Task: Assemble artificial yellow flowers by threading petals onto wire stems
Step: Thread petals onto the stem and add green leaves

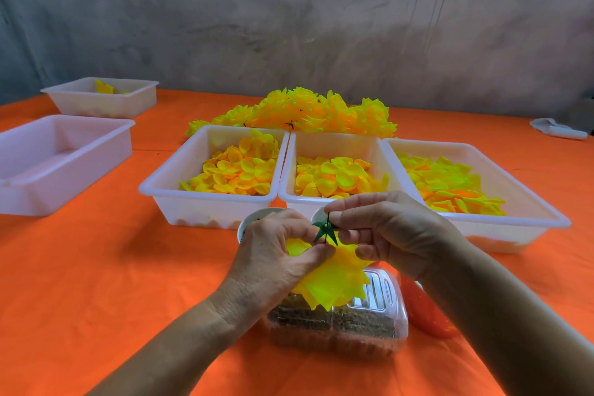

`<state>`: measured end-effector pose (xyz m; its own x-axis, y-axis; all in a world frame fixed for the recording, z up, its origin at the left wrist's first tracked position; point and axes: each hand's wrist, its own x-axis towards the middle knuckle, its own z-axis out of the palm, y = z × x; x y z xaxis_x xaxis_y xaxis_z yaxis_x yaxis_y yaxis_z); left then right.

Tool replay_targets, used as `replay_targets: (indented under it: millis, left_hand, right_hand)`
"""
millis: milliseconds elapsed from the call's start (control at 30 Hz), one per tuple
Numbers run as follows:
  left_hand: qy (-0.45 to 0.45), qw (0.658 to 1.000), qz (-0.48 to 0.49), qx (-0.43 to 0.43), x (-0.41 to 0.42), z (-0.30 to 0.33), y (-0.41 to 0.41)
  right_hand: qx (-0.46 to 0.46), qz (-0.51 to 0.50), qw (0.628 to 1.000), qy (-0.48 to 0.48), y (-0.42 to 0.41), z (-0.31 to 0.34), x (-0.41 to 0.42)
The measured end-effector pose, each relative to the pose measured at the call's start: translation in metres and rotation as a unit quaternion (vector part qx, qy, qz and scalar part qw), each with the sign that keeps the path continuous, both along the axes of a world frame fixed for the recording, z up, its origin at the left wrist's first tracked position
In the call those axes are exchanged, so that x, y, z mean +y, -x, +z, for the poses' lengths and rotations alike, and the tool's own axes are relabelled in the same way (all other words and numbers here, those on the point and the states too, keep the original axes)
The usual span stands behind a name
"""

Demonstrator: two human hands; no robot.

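Threading looks nearly done on this one: the yellow flower (pixel 334 280) hangs head-down btwn your hands, just above the clear box (pixel 337 325) near the tabletop (pixel 96 283) edge, w/ the wire stem (pixel 327 230) poking up through its back and the green calyx (pixel 325 232) riding on the wire just above the petals.

Your left hand (pixel 273 254) pinches the petal stack at its centre, thumb and forefinger pressed together right where the wire comes out. Your right hand (pixel 382 231) pinches the stem's top end, thumb and forefinger tips closed on it, other fingers curled loosely.

Handling, as I judge it: petals are thin, soft, v. light, so they'll crumple or slide apart if you squeeze the outer edges. Keep hold at the hub, close to the wire. The stem is thin and prob. bends easily; take it near the calyx, not far out, so it doesn't bow when you push the calyx down. The calyx looks like stiffer plastic, ok to press on.

Outward: three white trays of loose petals (pixel 244 170) sit just beyond your hands, two small cups (pixel 254 219) partly hidden behind them, a pile of finished flowers (pixel 308 112) farther back, two more trays (pixel 64 154) off to your left.
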<state>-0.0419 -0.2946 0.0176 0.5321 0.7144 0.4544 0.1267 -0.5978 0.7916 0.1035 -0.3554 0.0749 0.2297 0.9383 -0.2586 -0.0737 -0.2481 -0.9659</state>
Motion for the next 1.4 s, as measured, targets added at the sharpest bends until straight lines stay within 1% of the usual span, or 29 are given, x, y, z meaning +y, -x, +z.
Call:
replay_targets:
  millis: [100, 233, 300, 400, 433, 533, 600, 700, 867, 1033, 1100, 1200, 1333, 1400]
  left_hand:
    - [0.028, 1.000, -0.001, 0.000, 0.000, 0.003, 0.000]
    - [0.053, 0.998, 0.016, 0.006, -0.004, 0.007, 0.005]
    - [0.090, 0.996, 0.020, -0.003, -0.006, 0.011, 0.006]
    - [0.191, 0.980, 0.028, -0.044, -0.005, 0.017, 0.006]
    - [0.211, 0.976, 0.034, -0.051, -0.005, 0.017, 0.006]
    - [0.225, 0.972, 0.054, -0.043, -0.006, 0.016, 0.006]
    - [0.215, 0.974, 0.064, -0.033, -0.007, 0.015, 0.005]
    - [0.175, 0.982, 0.071, -0.009, -0.007, 0.015, 0.005]
    - [0.096, 0.993, 0.066, 0.025, -0.010, 0.018, 0.007]
    - [0.032, 0.994, 0.087, 0.059, -0.014, 0.023, 0.009]
    - [0.022, 0.993, 0.090, 0.073, -0.015, 0.026, 0.008]
    - [0.019, 0.991, 0.085, 0.098, -0.015, 0.030, 0.007]
    - [0.018, 0.987, 0.080, 0.138, -0.013, 0.035, 0.007]
    - [0.024, 0.989, 0.068, 0.128, -0.012, 0.035, 0.007]
  right_hand:
    - [-0.049, -0.012, 0.999, -0.004, -0.001, 0.000, -0.001]
    - [-0.085, -0.016, 0.996, 0.003, 0.000, -0.001, -0.001]
    - [-0.094, -0.015, 0.995, 0.005, 0.001, 0.000, -0.002]
    - [-0.116, -0.011, 0.993, 0.004, 0.002, 0.000, -0.002]
    - [-0.130, -0.008, 0.992, 0.003, 0.003, -0.001, -0.003]
    - [-0.167, 0.004, 0.986, 0.001, 0.006, -0.004, -0.003]
    - [-0.184, 0.004, 0.983, -0.009, 0.007, -0.006, -0.003]
    - [-0.197, 0.001, 0.980, -0.036, 0.006, -0.009, -0.004]
    - [-0.231, 0.049, 0.969, -0.076, 0.000, -0.008, -0.011]
    - [-0.266, 0.071, 0.952, -0.135, -0.002, -0.015, -0.010]
    - [-0.302, 0.070, 0.937, -0.163, -0.004, -0.018, -0.008]
    - [-0.376, 0.065, 0.905, -0.190, -0.007, -0.020, -0.006]
    - [-0.393, 0.074, 0.892, -0.211, -0.009, -0.023, -0.003]
    - [-0.386, 0.078, 0.893, -0.215, -0.010, -0.027, -0.004]
